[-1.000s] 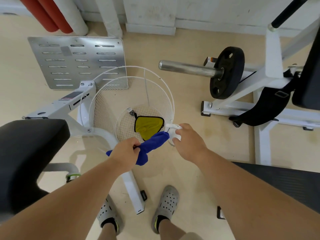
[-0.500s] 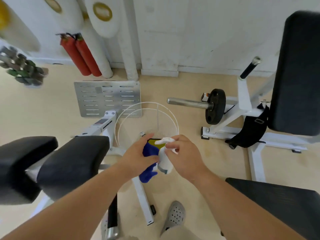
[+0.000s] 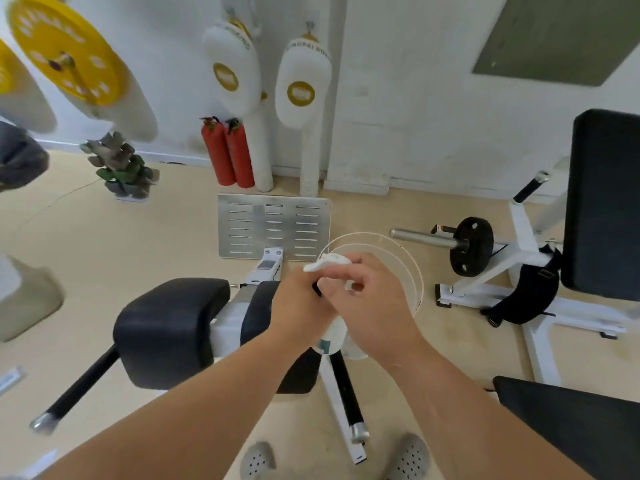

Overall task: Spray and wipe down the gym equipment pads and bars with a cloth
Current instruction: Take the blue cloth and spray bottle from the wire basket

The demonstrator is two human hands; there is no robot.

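While the hands meet above the pads, the right hand grips the bottle.
Left hand touches it, fingers hidden, so I cannot tell its grip. Bench edge near right; basket rim just behind the hands; open floor far left.

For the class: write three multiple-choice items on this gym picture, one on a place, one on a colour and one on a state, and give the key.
1. Where do the red extinguishers stand? A on a pad; B against the wall; C in a basket.
2. What colour is the plate on the steel bar? A black; B yellow; C red.
3. What is the right hand doing? A hanging idle; B pressing a pad; C gripping the spray bottle.
Key: 1 B, they stand at its foot; 2 A, the disc is black; 3 C, its fingers curl round the bottle's neck.
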